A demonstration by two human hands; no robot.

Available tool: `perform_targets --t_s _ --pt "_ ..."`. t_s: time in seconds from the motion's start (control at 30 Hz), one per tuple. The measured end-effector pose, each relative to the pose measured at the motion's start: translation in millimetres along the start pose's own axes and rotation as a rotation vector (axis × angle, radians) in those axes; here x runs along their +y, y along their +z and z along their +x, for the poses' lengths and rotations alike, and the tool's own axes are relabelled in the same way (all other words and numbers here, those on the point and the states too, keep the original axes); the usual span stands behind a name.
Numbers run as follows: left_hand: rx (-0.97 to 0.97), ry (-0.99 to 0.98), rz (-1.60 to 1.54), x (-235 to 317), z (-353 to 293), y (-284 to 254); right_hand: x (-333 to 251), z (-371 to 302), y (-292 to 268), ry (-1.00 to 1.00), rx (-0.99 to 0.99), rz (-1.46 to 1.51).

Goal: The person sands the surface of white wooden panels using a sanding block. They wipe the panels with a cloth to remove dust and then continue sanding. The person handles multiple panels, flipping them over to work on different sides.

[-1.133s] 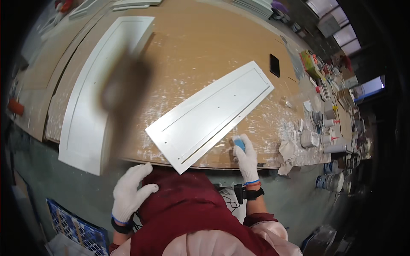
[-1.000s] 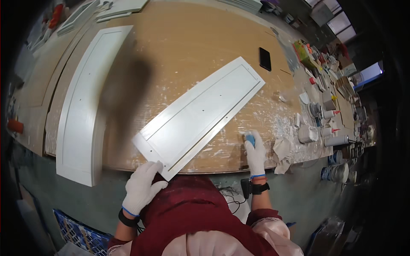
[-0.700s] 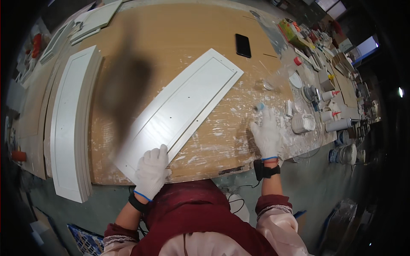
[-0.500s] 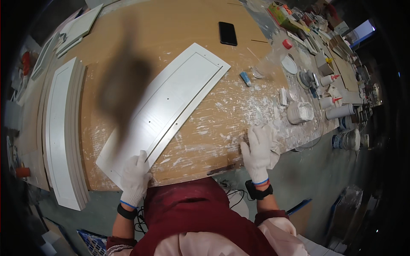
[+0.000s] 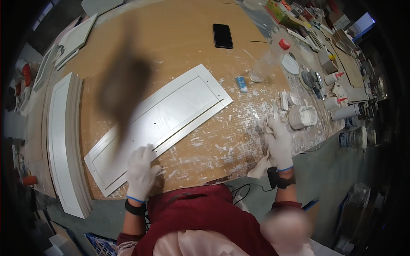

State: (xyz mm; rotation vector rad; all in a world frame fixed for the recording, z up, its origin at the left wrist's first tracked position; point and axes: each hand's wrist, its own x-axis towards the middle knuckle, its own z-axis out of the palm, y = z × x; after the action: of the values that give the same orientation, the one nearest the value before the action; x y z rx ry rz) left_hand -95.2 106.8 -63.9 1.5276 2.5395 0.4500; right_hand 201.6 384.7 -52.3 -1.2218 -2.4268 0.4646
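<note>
A long white framed panel [image 5: 188, 98] with a dark groove and small holes lies slantwise on the brown, paint-smeared table. My left hand [image 5: 142, 173], in a white knit glove, rests on its near long edge. The fingers stretch over the panel and the thumb stands apart. At the table's right front, my gloved right hand [image 5: 279, 143] is closed on an off-white cloth [image 5: 260, 166], which hangs out on its left side over the table edge. Just beyond that hand stands a white tub [image 5: 302, 117] with dried white matter on it.
Stacked white panels [image 5: 64, 145] stand along the left. A phone [image 5: 223, 36], a blue-and-white block [image 5: 241, 84] and a clear bottle with a red cap [image 5: 284, 44] lie farther back. A sander [image 5: 308, 79] sits at right. A dark blur covers part of the view.
The panel has turned clockwise, its far end coming nearer me. My right hand has moved right, and the cloth now hangs at its left. My left hand has shifted slightly right.
</note>
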Motion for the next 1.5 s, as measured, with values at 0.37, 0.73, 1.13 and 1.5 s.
perform_targets --t_s 0.37,0.73,1.13,1.5 --pt "-0.126 0.019 0.073 30.4 57.2 27.3 -76.0 171.6 16.4 -0.461 0.507 -0.042" --pt "-0.193 0.185 -0.019 16.2 -11.7 15.0 24.9 8.3 57.8 -0.022 -0.009 -0.421" --pt "-0.21 0.223 -0.061 12.5 -24.4 13.9 20.7 21.2 51.9 0.297 -0.229 -0.057" --pt "-0.213 0.149 -0.113 18.5 -28.9 14.9 -11.4 38.8 49.0 -0.158 -0.236 -0.089"
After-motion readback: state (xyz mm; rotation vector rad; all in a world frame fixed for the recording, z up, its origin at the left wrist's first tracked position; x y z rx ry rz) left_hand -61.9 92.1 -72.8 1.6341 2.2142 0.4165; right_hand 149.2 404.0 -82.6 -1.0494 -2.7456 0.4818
